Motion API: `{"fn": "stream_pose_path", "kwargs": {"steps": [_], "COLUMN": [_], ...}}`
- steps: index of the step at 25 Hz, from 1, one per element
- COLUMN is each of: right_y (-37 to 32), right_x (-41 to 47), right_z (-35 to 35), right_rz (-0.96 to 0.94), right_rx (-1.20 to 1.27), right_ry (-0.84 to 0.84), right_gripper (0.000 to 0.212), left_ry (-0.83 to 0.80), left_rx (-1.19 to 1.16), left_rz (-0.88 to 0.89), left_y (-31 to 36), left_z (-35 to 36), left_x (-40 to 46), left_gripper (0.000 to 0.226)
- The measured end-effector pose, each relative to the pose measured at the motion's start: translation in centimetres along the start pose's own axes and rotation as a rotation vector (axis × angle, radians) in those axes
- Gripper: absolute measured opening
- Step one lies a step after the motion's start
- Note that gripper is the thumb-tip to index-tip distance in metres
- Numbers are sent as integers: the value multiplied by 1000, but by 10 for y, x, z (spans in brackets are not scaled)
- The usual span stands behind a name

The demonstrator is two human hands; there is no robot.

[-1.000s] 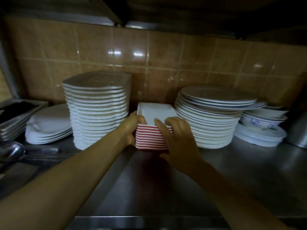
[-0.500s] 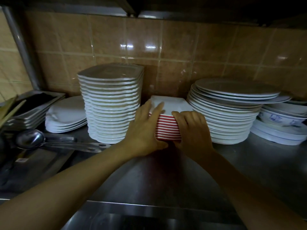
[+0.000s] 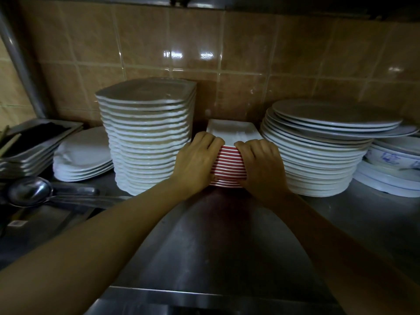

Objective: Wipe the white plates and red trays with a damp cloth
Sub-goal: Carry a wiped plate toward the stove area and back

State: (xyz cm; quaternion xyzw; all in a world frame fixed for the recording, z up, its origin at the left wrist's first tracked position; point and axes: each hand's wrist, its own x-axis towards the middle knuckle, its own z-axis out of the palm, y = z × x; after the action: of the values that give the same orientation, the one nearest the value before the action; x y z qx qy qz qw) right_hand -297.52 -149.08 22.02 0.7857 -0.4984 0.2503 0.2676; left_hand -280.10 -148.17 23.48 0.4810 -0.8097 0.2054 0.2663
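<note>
Stretching across the whole lower view, the dull stainless-steel counter [image 3: 227, 235] carries everything. At its back, against the tiled wall, stand the tall stack of square white ceramic plates [image 3: 147, 137] and the wide stack of round white plates [image 3: 318, 160]. Wedged in the narrow gap between them sits the short stack of red-sided rectangular trays with white insides [image 3: 229, 164], its long axis running away from the person toward the wall. Both arms reach straight ahead to it, about equally near. The left hand [image 3: 194, 164] has its fingers curled over the stack's near left corner, and the right hand [image 3: 261, 164] wraps the near right corner likewise; both grip it. No cloth is in view. Judging from this, the stack must come straight back toward the person, since its neighbours leave little room sideways.
</note>
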Motion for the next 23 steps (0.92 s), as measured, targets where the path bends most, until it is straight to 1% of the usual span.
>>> {"fn": "stream_pose_path", "kwargs": {"steps": [3, 6, 8, 12, 17, 19, 21, 23], "right_y": [5, 10, 11, 10, 6, 3, -2, -12], "right_x": [4, 6, 7, 11, 10, 6, 2, -2], "right_z": [1, 3, 6, 12, 12, 9, 2, -6], "right_rz": [15, 1, 8, 30, 44, 52, 41, 33], "right_rx": [17, 91, 97, 116, 74, 56, 46, 99], "right_ry": [-64, -76, -104, -133, -160, -184, -190, -148], "right_gripper": [62, 52, 49, 48, 49, 56, 65, 70], "left_ry": [-20, -38, -54, -58, -65, -68, -76, -93], "left_rx": [2, -9, -3, -12, 37, 23, 7, -29], "left_rz": [-36, -75, -90, -110, -108, -117, -105, -119], "left_y": [-3, -3, -2, -6, -2, 0, 2, 6], "left_z": [7, 15, 19, 23, 23, 19, 12, 1], "left_x": [3, 6, 8, 9, 11, 9, 3, -8], "left_gripper": [50, 47, 42, 38, 35, 39, 51, 65]}}
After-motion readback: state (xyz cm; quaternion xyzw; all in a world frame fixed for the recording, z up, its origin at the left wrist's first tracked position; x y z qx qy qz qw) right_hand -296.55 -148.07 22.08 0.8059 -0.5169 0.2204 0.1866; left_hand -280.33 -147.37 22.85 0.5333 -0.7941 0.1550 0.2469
